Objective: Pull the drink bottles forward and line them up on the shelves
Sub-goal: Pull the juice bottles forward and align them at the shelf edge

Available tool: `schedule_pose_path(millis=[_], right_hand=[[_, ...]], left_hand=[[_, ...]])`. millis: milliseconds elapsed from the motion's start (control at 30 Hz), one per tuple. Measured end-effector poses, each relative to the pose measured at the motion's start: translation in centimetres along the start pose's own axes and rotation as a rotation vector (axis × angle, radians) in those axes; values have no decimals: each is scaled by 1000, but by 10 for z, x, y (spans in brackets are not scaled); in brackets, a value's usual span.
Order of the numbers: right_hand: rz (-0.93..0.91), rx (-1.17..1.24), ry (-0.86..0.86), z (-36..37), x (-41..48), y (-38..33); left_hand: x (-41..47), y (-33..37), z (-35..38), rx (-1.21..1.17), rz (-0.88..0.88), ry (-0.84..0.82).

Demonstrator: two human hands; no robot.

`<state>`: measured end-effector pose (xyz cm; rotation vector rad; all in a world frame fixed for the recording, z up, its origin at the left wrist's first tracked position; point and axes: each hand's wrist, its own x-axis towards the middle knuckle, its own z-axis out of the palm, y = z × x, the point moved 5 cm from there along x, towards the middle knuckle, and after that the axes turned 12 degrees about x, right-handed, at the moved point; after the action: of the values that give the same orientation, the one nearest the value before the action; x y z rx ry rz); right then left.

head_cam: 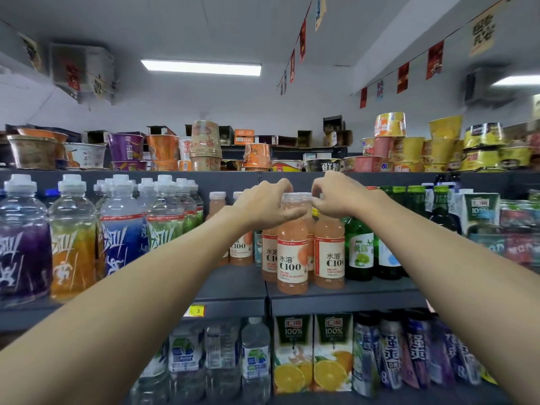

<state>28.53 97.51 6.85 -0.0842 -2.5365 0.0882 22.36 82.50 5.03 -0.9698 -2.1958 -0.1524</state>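
We reach for the pink drink bottles on the middle shelf. Our left hand curls round the neck of the front bottle, thumb across it. Our right hand curls at the caps beside it, its hold unclear. The front bottle stands upright just below both hands, the left nearer.

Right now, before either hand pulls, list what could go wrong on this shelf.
1. The front pink bottle stands close to the shelf edge; the left hand holds it high, near the cap, so a hard pull could tip it off.
2. The right hand seems to grip the pink neighbour right beside the green glass bottles; a sideways knock could topple them.
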Motion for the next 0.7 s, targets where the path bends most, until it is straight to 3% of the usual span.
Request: schedule_pose_path(millis=[200, 400, 700], right_hand=[[88, 46, -72, 5, -4, 10], [-8, 67, -114, -7, -7, -13], [-154, 126, -115, -7, -1, -81]], left_hand=[[-9, 11, 8, -152, -82, 9], [-15, 12, 13, -396, -222, 38], [-41, -62, -26, -265, -153, -98]])
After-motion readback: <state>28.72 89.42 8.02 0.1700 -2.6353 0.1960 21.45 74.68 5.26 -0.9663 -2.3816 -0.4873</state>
